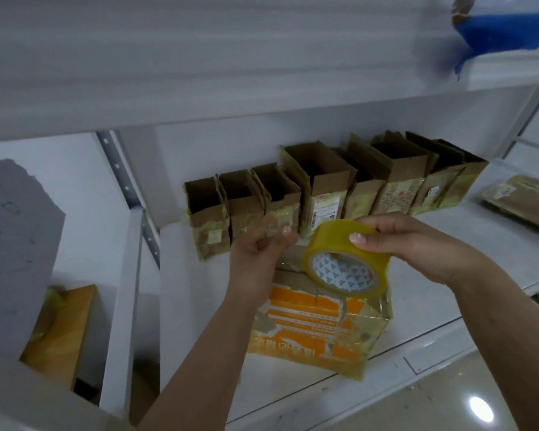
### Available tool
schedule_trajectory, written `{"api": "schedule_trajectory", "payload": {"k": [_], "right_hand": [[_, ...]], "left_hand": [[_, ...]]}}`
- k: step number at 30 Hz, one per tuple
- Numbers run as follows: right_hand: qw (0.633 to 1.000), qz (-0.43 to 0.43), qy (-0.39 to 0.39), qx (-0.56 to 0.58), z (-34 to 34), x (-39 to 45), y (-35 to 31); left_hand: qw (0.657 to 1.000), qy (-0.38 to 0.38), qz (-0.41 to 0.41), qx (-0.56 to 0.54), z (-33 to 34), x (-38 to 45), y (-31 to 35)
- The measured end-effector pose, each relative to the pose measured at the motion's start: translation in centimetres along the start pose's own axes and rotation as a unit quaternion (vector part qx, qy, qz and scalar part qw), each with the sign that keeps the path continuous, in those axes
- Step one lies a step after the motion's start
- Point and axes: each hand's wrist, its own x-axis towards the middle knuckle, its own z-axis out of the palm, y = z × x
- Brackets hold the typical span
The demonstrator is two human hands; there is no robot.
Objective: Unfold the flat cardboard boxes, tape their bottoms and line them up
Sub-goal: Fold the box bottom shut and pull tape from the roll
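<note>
An orange-printed cardboard box (311, 331) stands on the white shelf (448, 262) in front of me, its taped bottom facing up. Just above it my right hand (417, 244) grips a roll of yellowish clear tape (346, 259). My left hand (259, 256) is beside the roll, fingers pinched on what looks like the loose tape end; the strip itself is hard to see. Behind, a row of several opened brown boxes (324, 185) stands lined up along the shelf's back.
A flat stack of folded boxes (523, 200) lies at the shelf's right end. An upper shelf (231, 88) hangs overhead. A brown box (59, 331) sits lower left beyond the metal upright (122, 169). Glossy floor shows at bottom right.
</note>
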Motion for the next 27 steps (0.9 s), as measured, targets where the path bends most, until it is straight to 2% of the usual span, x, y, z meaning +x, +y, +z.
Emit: {"api": "schedule_trajectory", "payload": {"k": [6, 9, 13, 18, 27], "right_hand": [[0.998, 0.024, -0.023, -0.054, 0.5, 1.0, -1.4], [0.997, 0.038, -0.012, -0.07, 1.0, 1.6, -1.7], [0.993, 0.026, 0.034, -0.107, 2.6, 3.1, -1.9], [0.989, 0.009, 0.091, -0.118, 4.2, 4.2, -1.6], [0.988, 0.004, 0.109, -0.108, 5.0, 4.7, -1.4]], "left_hand": [[0.999, 0.001, 0.032, 0.042, 0.1, -0.3, 0.2], [0.995, 0.064, 0.07, 0.016, -1.9, 0.4, 0.9], [0.989, 0.103, 0.109, 0.005, -5.0, 0.9, 1.5], [0.99, 0.13, 0.051, 0.013, -6.4, 0.1, -0.9], [0.983, 0.128, -0.128, -0.03, -5.8, -0.3, -3.9]]}}
